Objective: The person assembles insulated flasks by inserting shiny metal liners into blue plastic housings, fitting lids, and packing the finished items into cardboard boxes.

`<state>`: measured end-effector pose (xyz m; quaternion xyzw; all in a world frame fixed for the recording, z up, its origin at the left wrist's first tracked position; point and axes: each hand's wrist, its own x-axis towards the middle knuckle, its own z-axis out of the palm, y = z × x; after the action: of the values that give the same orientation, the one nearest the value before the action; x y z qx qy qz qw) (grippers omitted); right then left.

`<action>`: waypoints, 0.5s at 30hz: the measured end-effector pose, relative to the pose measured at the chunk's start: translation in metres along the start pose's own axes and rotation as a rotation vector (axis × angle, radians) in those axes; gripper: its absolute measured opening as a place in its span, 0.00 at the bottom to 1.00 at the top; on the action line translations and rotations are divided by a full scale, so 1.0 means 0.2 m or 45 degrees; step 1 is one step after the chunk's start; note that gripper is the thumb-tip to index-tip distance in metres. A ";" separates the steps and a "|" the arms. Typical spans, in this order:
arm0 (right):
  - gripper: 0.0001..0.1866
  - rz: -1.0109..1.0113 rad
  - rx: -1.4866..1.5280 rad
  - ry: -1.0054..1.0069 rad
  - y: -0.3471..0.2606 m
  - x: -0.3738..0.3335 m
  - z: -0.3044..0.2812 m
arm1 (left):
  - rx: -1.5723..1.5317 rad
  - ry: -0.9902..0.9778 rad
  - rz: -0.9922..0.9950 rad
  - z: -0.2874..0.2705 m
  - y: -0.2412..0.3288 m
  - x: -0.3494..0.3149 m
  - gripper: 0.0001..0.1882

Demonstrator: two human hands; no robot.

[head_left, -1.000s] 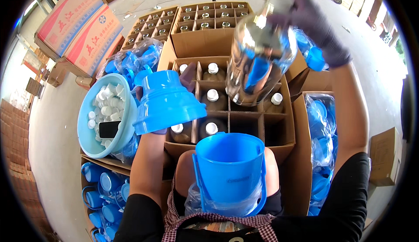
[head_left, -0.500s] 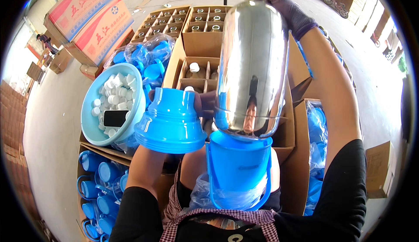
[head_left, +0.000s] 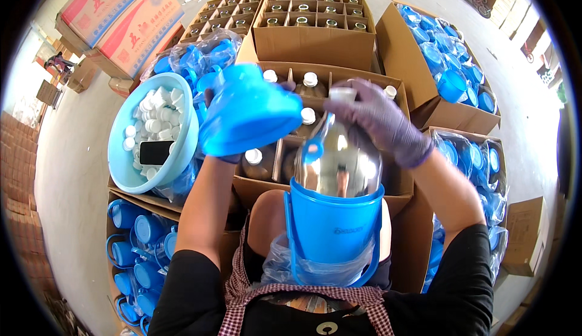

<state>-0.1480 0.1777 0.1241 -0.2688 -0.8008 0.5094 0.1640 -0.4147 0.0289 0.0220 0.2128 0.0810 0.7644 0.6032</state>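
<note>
In my gloved right hand (head_left: pixel 381 116) is the neck of a silver vacuum flask liner (head_left: pixel 354 163), fingers curled round it. The liner's lower part is inside a blue plastic flask body (head_left: pixel 330 227) with a handle, which stands upright between my thighs with clear plastic film around its lower part. My left hand (head_left: pixel 210 96) grips a blue, stepped plastic collar (head_left: pixel 248 117), tilted and smeared by motion; most of that hand is hidden behind it.
Ahead is a divided carton (head_left: pixel 315 181) of white-capped liners. A light-blue basin (head_left: pixel 115 148) holds white caps and a black phone (head_left: pixel 156 152). Cartons of blue flask parts (head_left: pixel 148 278) stand on both sides; a carton of liners (head_left: pixel 312 45) stands farther back.
My right hand has come down, lowering the liner from above the blue body into it. My left hand has raised and tilted the collar.
</note>
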 end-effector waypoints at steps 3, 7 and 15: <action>0.34 0.094 0.040 0.003 0.06 -0.16 0.13 | -0.023 -0.126 -0.292 0.09 -0.12 0.17 0.49; 0.30 0.195 0.167 -0.060 0.08 -0.33 0.11 | 0.340 0.041 -0.411 0.27 -0.43 0.28 0.51; 0.15 -0.051 -0.432 -0.383 -0.11 -0.61 -0.39 | 0.327 0.074 -0.844 0.11 -0.50 0.09 0.55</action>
<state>-0.0137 0.1535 0.1786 -0.1975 -0.8957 0.3984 0.0053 -0.3197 0.0684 0.0070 0.2272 0.2582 0.5163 0.7843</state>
